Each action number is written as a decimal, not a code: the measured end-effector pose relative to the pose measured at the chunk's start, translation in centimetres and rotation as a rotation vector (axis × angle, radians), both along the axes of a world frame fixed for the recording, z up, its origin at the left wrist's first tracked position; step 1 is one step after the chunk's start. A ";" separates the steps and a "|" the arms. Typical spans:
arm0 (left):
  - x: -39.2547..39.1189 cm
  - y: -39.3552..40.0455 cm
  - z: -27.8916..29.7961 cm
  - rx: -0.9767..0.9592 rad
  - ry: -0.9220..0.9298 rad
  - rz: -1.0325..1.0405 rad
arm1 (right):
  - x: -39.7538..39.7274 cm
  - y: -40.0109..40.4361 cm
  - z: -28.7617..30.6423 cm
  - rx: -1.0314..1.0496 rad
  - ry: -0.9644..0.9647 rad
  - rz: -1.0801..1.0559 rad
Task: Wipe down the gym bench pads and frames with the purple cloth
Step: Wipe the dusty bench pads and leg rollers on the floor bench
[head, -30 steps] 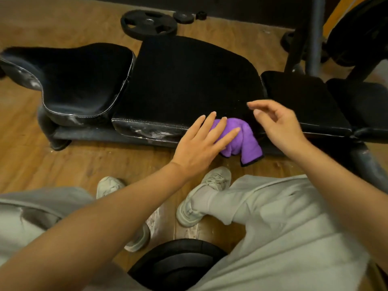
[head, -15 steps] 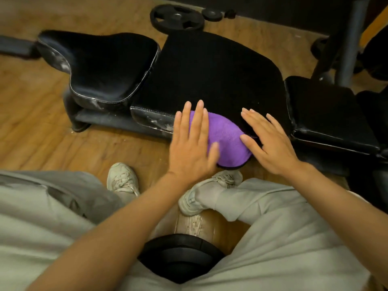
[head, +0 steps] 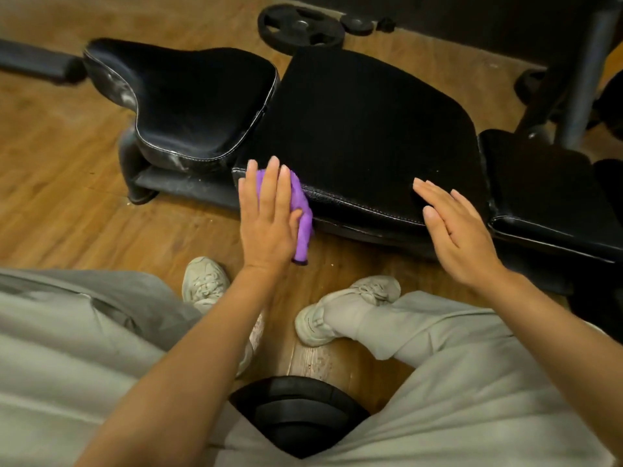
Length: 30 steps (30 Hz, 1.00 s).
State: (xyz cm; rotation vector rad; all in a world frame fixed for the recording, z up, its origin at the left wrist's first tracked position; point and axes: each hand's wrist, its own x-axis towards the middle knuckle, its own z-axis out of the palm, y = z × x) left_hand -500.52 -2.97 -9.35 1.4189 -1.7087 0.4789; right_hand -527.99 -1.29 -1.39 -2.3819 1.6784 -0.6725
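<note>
Now my flat left hand presses the purple cloth along the pad edge; right hand open, bracing. Next, probably the frame.

I see a wooden plank floor, warm brown, scuffed and dusty near the middle. A black weight plate lies flat on it at the top, with a smaller disc just beside it. A dark wall base runs along the top edge. A grey metal upright post stands at top right. Lighting is dim and warm.
</note>
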 end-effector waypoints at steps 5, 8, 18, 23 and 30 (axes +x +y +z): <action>-8.2 1.5 3.4 0.106 0.576 0.020 | 0.7 -0.2 -0.2 -0.045 -0.059 -0.060; -11.1 2.5 2.9 0.157 0.436 0.003 | 1.0 -0.2 -0.3 -0.048 -0.068 -0.083; -1.9 -0.5 0.0 -0.027 0.490 -0.025 | 1.8 -0.1 -0.4 -0.066 -0.067 -0.153; -9.0 -0.2 4.3 0.000 1.569 0.147 | 2.4 0.1 -0.5 -0.122 -0.054 -0.182; -10.8 0.6 4.9 0.050 1.814 0.146 | 3.0 0.0 -1.2 -0.229 -0.057 -0.246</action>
